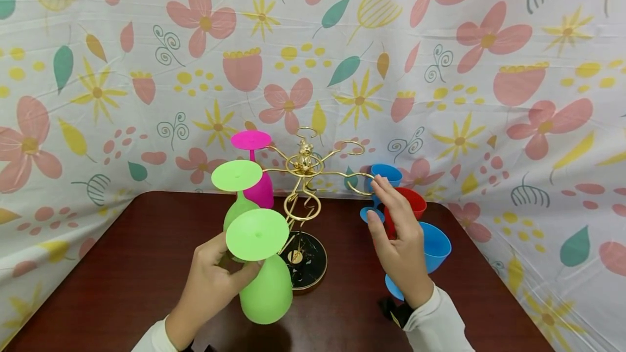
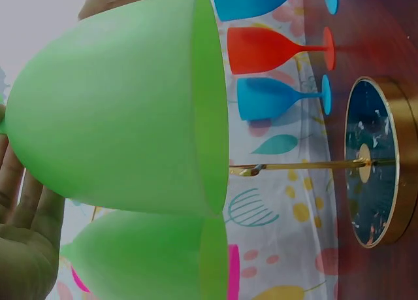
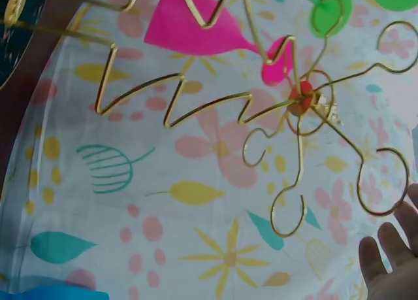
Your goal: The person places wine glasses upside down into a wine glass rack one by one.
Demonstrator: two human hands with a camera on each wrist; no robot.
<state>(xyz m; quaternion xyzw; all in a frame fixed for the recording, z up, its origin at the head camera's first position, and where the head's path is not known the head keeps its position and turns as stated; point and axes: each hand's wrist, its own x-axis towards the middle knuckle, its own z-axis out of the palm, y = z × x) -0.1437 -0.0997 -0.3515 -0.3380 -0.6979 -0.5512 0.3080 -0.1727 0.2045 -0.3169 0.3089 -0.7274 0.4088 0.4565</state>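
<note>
My left hand [image 1: 210, 278] pinches a light green plastic goblet [image 1: 266, 295] by its stem, foot up and bowl down, in front of a gold wire rack [image 1: 305, 157]. Its bowl [image 2: 121, 110] fills much of the left wrist view. A second green goblet [image 1: 237, 175] and a magenta goblet [image 1: 251, 139] hang upside down from the rack's left arms. My right hand [image 1: 405, 251] is raised at the rack's right side with its fingers extended. Its fingertips [image 3: 392, 238] are at the end of a bare hook [image 3: 384, 212]; whether they touch I cannot tell.
Right of the rack, a red goblet [image 1: 413, 202] stands between two blue goblets, the near one [image 1: 436, 246] partly behind my right hand and the far one [image 1: 386, 174]. The rack's round black base [image 1: 313, 268] rests on the dark wooden table [image 1: 342, 314]. Behind hangs a floral cloth [image 1: 323, 42].
</note>
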